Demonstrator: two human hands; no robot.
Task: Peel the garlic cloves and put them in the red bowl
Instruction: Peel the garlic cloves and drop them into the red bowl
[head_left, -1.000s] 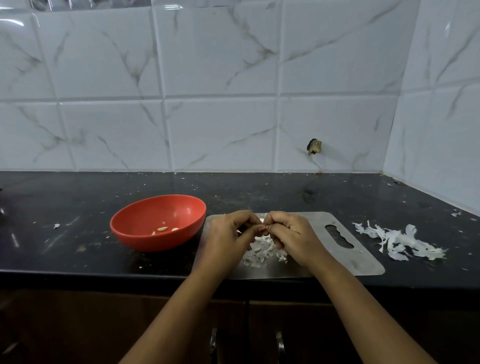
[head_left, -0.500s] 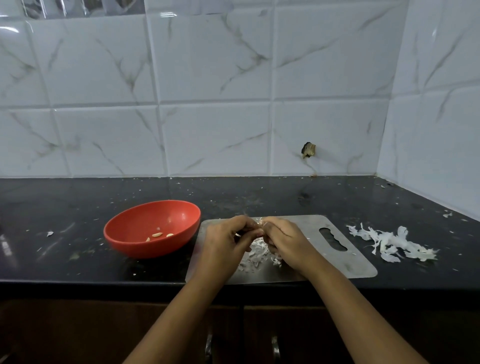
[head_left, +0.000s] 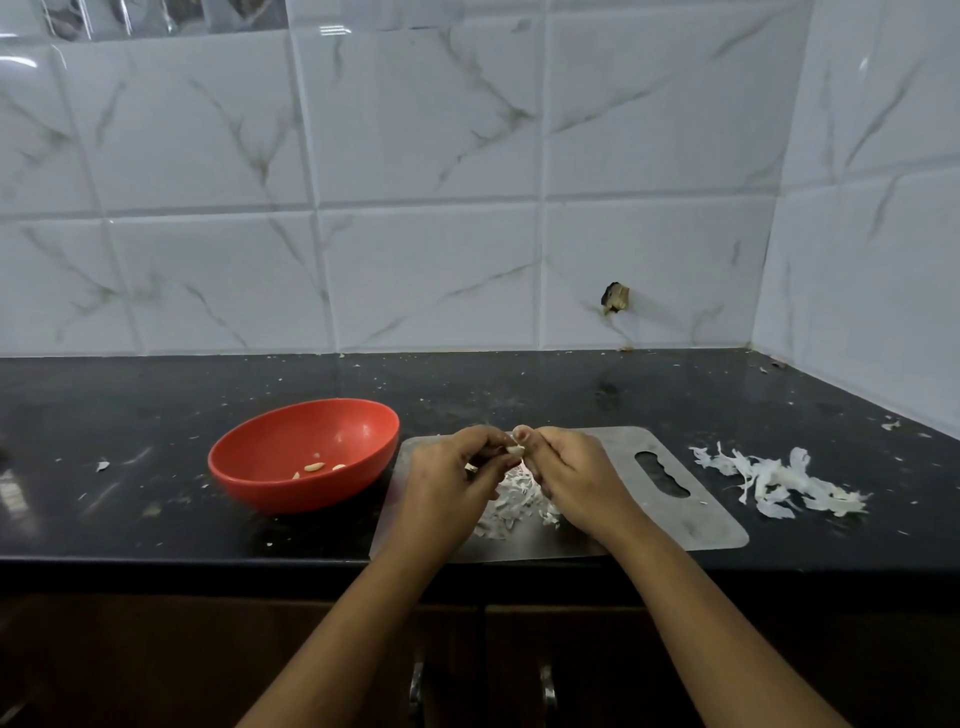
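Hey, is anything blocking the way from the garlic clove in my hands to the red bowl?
Nothing visible does. The left hand and right hand pinch the garlic clove above the cutting board; the red bowl stands open just left of the board.

Bare left hand and right hand, bare slender forearms.

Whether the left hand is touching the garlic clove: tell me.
Touching. The head view shows the left hand pinching the pale garlic clove at its fingertips, above the steel board.
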